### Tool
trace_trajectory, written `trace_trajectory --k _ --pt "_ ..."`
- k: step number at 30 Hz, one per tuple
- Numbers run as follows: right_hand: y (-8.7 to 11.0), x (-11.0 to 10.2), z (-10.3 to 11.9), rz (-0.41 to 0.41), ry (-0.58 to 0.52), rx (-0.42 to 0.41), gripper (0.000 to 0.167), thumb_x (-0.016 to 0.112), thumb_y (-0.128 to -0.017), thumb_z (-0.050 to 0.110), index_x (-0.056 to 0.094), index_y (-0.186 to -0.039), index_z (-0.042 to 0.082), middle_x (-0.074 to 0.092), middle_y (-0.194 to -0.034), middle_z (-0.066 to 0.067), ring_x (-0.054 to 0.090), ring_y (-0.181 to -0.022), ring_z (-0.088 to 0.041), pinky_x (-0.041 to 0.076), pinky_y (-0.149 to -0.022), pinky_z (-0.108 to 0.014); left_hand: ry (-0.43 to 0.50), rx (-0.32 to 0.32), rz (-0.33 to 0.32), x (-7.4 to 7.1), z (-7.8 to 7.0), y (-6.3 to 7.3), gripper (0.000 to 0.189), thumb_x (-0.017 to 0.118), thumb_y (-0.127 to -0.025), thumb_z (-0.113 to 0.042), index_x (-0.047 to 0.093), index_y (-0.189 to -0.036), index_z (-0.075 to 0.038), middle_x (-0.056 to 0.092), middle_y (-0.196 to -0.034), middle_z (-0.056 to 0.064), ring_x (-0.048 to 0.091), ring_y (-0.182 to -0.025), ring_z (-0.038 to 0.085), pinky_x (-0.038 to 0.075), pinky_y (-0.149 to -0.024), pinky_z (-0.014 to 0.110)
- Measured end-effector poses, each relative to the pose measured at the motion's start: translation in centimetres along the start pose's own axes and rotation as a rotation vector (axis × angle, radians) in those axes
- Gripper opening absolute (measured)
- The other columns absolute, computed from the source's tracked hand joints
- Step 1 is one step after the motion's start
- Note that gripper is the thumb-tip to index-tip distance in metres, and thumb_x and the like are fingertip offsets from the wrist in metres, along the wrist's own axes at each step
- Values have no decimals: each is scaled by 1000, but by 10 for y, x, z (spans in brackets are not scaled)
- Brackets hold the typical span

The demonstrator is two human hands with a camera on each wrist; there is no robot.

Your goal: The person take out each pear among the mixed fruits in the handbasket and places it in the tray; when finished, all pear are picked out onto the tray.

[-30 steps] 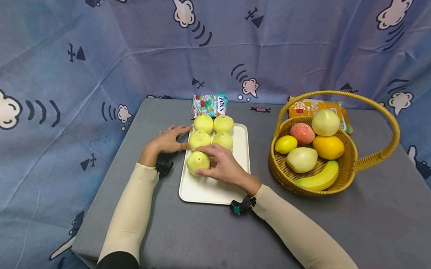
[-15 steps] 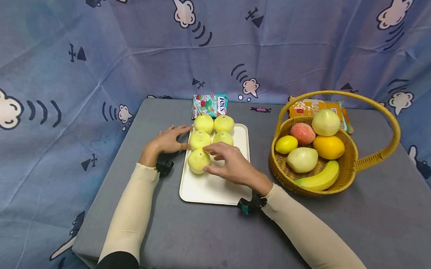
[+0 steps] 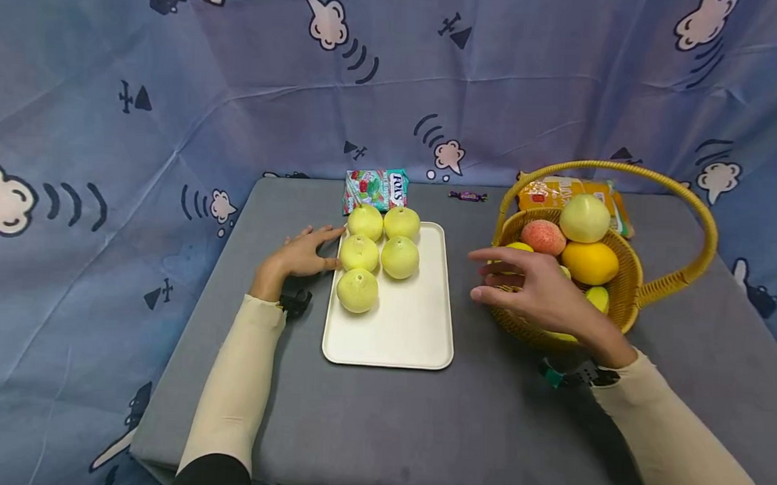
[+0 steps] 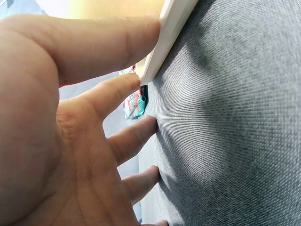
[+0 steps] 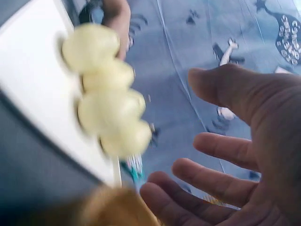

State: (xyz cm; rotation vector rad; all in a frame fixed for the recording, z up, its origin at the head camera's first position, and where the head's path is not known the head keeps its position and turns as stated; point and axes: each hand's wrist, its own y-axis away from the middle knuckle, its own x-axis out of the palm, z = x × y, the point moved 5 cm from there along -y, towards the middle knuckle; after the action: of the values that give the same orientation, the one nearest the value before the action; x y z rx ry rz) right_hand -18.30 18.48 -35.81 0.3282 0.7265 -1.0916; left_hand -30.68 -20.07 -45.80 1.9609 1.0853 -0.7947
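Observation:
Several round, pale yellow-green pears (image 3: 357, 291) stand in two columns on a cream tray (image 3: 417, 329), three along its left side and two beside them. My left hand (image 3: 304, 254) lies at the tray's left edge with fingers spread. In the left wrist view its thumb and forefinger touch the tray rim (image 4: 164, 42), and other fingertips rest on the grey cloth. Over the left front of a woven basket (image 3: 631, 287) hovers my right hand (image 3: 541, 291), fingers loosely bent and holding nothing. It hides part of the fruit in the basket.
The basket has a tall arched handle (image 3: 689, 274). Inside are a peach (image 3: 543, 237), an orange fruit (image 3: 590, 263), a pale pear (image 3: 585, 218) and a partly hidden banana (image 3: 597, 299). Behind stand a teal sweets bag (image 3: 376, 190), a purple wrapped sweet (image 3: 468, 196) and an orange packet (image 3: 551, 192).
My right hand has let go of the front-left pear and moved right, from the tray to above the basket. The left hand has stayed at the tray's edge.

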Motion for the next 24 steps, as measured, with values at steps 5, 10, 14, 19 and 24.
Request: trace_trajectory --k 5,10,14,19,24 --pt "27 -33 -20 -5 63 74 47 84 -100 23 71 -143 9 73 -138 -16 77 -117 -41 63 -92 -21 -6 1 -1 0 2 0 81 71 -106 -42 31 -175 -25 19 -184 15 1 -170 50 -3 -128 82" --pt "47 -54 -42 1 206 142 47 87 -97 28 75 -138 7 76 -135 -18 78 -114 -38 67 -87 -32 3 -5 8 1 2 1 82 72 -106 -43 31 -175 -26 18 -184 15 0 -170 50 -3 -128 82" --pt "56 -64 -56 25 306 194 50 88 -96 34 77 -135 5 78 -131 -18 79 -110 -36 65 -79 -29 8 -8 8 1 1 1 82 72 -105 -42 31 -175 -27 19 -184 14 0 -170 48 -3 -129 81" --pt "57 -70 -67 61 385 259 59 85 -97 43 75 -137 1 79 -128 -21 79 -109 -37 63 -81 -36 15 -6 7 0 1 1 81 72 -105 -40 32 -175 -27 19 -184 14 0 -171 47 -4 -130 80" --pt "49 -72 -76 87 420 305 56 79 -101 49 77 -131 2 80 -121 -22 76 -101 -36 61 -82 -51 11 -5 7 0 1 -1 81 72 -105 -41 32 -175 -28 19 -184 13 0 -171 47 -4 -130 80"
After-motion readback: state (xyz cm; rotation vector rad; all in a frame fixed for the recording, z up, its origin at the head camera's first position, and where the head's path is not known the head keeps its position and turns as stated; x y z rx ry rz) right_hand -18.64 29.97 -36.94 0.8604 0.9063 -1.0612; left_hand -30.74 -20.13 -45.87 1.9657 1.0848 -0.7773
